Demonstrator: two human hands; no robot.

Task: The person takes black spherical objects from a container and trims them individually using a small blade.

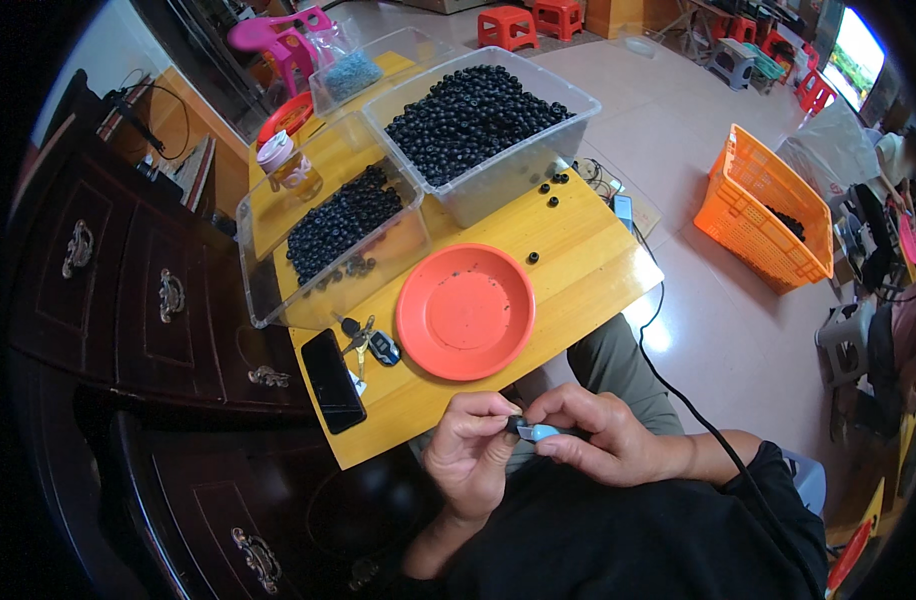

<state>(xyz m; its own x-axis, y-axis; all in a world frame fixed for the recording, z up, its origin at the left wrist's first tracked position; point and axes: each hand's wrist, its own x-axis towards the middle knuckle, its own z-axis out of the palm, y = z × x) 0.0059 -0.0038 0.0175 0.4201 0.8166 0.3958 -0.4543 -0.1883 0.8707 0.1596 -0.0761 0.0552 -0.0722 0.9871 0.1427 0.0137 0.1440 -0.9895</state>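
Note:
In front of my lap, my left hand [468, 450] pinches a small black round part [515, 424] between thumb and fingers. My right hand [608, 435] is closed round a light blue utility knife [544, 432], and its short blade meets the black part. Just beyond my hands, an orange-red plastic basin [465, 312] rests on the yellow table [568, 300], with a few dark specks inside. Past it stand two transparent bins: the larger bin [478, 205] is heaped with black parts [473, 115], and the nearer bin [243, 215] holds more of them [343, 225].
A black phone [333, 380] and a bunch of keys [370, 345] lie left of the basin. A lidded drink bottle [290, 168] stands behind the nearer bin. Loose black parts [533, 258] dot the table's right side. An orange crate [768, 215] sits on the floor; dark drawers [168, 295] flank the left.

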